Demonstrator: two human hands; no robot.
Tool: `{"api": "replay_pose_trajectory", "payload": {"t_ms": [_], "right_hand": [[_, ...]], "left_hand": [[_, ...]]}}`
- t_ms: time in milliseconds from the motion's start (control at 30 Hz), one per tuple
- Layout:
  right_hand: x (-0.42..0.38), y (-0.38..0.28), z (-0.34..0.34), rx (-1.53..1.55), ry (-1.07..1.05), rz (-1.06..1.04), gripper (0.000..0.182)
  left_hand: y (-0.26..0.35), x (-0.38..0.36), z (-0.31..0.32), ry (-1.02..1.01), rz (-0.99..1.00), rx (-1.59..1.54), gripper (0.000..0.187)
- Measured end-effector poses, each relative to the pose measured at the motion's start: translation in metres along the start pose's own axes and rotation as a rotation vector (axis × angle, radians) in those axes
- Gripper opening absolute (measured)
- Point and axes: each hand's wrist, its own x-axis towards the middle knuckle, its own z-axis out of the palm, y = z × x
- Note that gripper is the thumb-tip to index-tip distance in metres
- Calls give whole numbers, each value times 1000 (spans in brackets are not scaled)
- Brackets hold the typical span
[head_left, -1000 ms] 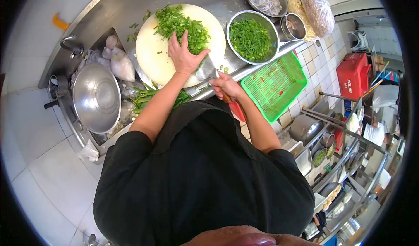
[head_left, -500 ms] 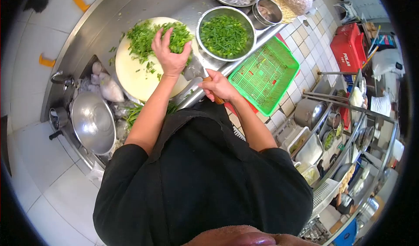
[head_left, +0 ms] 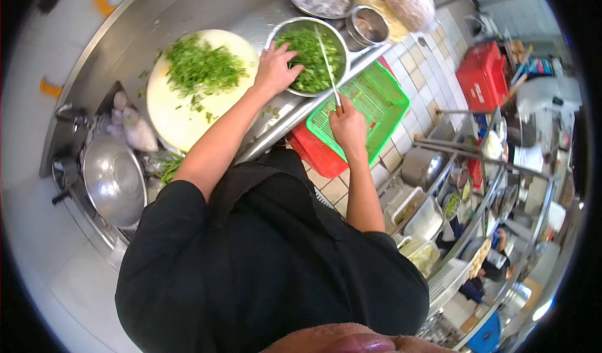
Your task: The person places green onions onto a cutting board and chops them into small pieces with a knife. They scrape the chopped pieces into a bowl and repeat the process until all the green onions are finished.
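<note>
My right hand point(head_left: 348, 127) is closed round the wooden handle of a knife point(head_left: 327, 61), whose blade reaches over the metal bowl point(head_left: 343, 80) of chopped greens point(head_left: 311, 51). At the bowl's left edge is my left hand point(head_left: 274, 71), its fingers spread over the rim and touching the greens; no held object shows in it. To the left, a round pale chopping board point(head_left: 169, 118) carries a loose heap of chopped greens point(head_left: 204, 68).
A green basket point(head_left: 392, 102) lies over a red one point(head_left: 316, 152) beyond the counter edge. Bowls point(head_left: 371, 26) and bags point(head_left: 401, 2) stand at the top. An empty metal bowl point(head_left: 114, 180) is at left, and shelves with pans point(head_left: 423, 167) at right.
My left hand has moved right from the board's heap to the bowl. My right hand has swung the knife up over the bowl. The whole view has shifted slightly.
</note>
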Motion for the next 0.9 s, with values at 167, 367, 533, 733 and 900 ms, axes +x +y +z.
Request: {"api": "replay_pose_trajectory", "payload": {"t_ms": [167, 367, 533, 733, 900], "right_hand": [[14, -24, 34, 179, -81, -276, 50], [26, -80, 77, 261, -234, -319, 48], [23, -93, 89, 336, -288, -285, 46], [13, -85, 95, 351, -286, -216, 31], [11, -93, 104, 424, -343, -78, 18]], "left_hand": [[-75, -40, -101, 267, 4, -301, 32], [-230, -87, -220, 658, -520, -401, 24], [-383, -149, -219, 621, -701, -87, 43], [-368, -140, -195, 213, -513, 67, 91], [-373, -66, -213, -49, -155, 29, 85]]}}
